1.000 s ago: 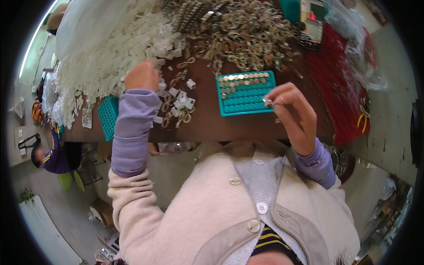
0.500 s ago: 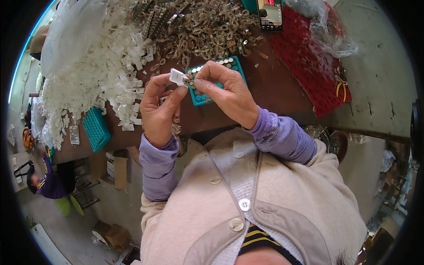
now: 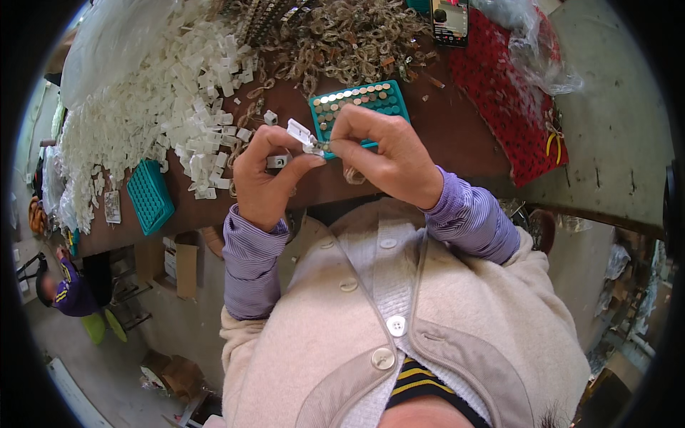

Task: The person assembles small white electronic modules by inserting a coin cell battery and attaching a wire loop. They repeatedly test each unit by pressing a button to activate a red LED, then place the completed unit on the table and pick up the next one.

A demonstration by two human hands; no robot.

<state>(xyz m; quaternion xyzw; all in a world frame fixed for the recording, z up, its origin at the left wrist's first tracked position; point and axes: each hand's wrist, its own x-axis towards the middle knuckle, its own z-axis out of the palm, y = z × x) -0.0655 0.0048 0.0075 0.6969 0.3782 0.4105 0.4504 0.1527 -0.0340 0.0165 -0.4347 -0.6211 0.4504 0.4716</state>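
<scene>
Thumb and fingers of my left hand (image 3: 270,175) grip a small white plastic case (image 3: 301,133) whose lid stands raised. Against its lower end, my right hand (image 3: 382,146) pinches a small part that its fingers mostly hide; a thin clear wire loop (image 3: 352,175) hangs below that hand. Just beyond both hands lies a teal tray (image 3: 401,107) with rows of round silvery discs (image 3: 354,94) in its upper part. Another small white case (image 3: 277,162) shows at my left palm; whether it is held or lies on the table, I cannot tell.
White plastic cases (image 3: 178,107) form a big heap at the left, beside a second teal tray (image 3: 150,197). Coiled wire loops (image 3: 349,39) pile up at the back. A phone (image 3: 450,25), red cloth (image 3: 492,93) and yellow-handled pliers (image 3: 554,145) lie right. Someone (image 3: 75,292) sits far left.
Both hands have shifted slightly right and nearer to me, uncovering more of the disc tray. The white case is still in my left hand, its lid now plainly raised.
</scene>
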